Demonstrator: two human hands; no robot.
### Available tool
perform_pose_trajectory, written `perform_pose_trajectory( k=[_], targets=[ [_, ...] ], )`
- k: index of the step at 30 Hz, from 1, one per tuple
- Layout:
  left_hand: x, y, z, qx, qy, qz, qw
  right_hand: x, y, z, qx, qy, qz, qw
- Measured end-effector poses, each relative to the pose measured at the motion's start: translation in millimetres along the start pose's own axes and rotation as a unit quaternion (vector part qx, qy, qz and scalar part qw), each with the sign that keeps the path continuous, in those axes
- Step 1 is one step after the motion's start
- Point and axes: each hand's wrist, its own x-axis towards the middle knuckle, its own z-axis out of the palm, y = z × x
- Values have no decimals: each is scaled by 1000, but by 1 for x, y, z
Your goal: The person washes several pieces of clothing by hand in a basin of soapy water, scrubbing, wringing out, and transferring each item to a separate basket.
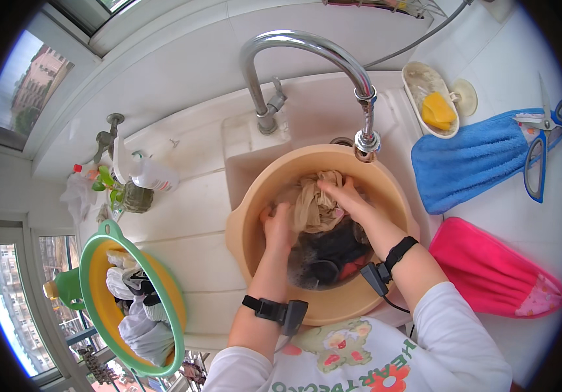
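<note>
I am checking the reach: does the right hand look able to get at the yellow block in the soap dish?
Probably yes: the yellow block lies uncovered, but the right hand must leave the beige cloth and pass the faucet spout.

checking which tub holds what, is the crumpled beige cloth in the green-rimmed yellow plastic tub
No, the crumpled beige cloth is in the round peach plastic basin, touched by the right hand.

white sink counter (pixel 202 209), peach basin (pixel 264 189) on it, green-rimmed yellow tub (pixel 171 284) at left, white bottle (pixel 155 175), plant jar (pixel 138 199)
</note>
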Motion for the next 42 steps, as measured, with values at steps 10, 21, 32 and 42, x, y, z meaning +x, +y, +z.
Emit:
perform_pose_trajectory(
  k=[10,21,32,42],
  targets=[
    [-7,-39,-6,702,-128,115,691,12,51,10,-472,-9,-42,881],
    [-41,10,17,620,-33,282,731,-19,-10,-14,-254,-139,-265,920],
    [-112,137,22,379,-233,336,830,-129,-158,-32,-141,-434,-279,845],
    [-152,155,24,212,-245,322,890,-145,-168,-38,-473,-165,-405,765]
  ],
)
